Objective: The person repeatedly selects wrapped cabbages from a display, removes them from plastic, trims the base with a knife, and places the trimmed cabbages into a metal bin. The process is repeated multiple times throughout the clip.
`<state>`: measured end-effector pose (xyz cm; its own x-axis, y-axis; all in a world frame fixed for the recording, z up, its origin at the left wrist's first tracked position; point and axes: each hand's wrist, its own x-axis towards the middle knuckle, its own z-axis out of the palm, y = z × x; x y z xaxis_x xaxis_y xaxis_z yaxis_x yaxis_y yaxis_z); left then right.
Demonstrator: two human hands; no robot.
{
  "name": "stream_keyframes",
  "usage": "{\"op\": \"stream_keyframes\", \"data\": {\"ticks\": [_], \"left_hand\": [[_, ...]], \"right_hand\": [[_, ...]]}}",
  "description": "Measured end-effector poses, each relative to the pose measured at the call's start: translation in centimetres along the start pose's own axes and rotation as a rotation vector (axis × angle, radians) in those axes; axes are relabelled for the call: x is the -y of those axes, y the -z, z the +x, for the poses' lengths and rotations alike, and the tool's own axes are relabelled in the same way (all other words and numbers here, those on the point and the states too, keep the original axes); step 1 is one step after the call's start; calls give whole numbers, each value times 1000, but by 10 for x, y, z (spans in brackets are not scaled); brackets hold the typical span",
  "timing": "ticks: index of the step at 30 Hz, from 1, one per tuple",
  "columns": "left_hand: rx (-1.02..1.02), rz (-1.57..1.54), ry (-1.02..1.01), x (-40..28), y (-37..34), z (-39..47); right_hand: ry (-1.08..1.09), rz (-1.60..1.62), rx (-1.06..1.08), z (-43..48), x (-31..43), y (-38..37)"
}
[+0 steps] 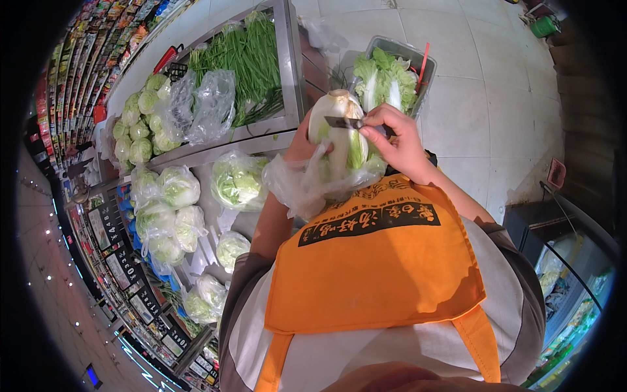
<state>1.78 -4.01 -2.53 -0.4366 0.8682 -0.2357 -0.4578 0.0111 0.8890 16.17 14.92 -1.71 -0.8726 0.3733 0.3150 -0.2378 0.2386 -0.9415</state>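
Note:
My left hand (300,142) grips a napa cabbage (338,147) from its left side, root end up. Clear plastic film (303,181) hangs loosely around the lower part of the cabbage and over my left wrist. In my right hand (397,134) is a small knife (343,122), its dark blade lying across the upper part of the cabbage, close below the browned root end. Some fingers of my left hand are hidden behind the cabbage and the film.
A grey bin (428,78) with loose cabbage leaves (384,81) stands on the tiled floor beyond my hands. To the left, a metal display counter (289,59) bears green chives (254,63), round cabbages (142,120) and a crumpled plastic bag (210,108). Wrapped napa cabbages (179,186) lie nearer me.

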Motion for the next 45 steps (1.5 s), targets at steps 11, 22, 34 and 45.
{"op": "stream_keyframes", "data": {"ticks": [11, 22, 34, 45], "left_hand": [[-3, 50, 3, -7, -1, 5], [116, 72, -26, 12, 17, 16], [-183, -191, 173, -10, -11, -14], [-181, -151, 171, -9, -12, -12]], "right_hand": [[-163, -43, -51, 0, -4, 0], [-298, -20, -132, -3, -46, 12], [-340, 153, -35, -2, -35, 25], [-179, -31, 11, 5, -15, 1]]}}
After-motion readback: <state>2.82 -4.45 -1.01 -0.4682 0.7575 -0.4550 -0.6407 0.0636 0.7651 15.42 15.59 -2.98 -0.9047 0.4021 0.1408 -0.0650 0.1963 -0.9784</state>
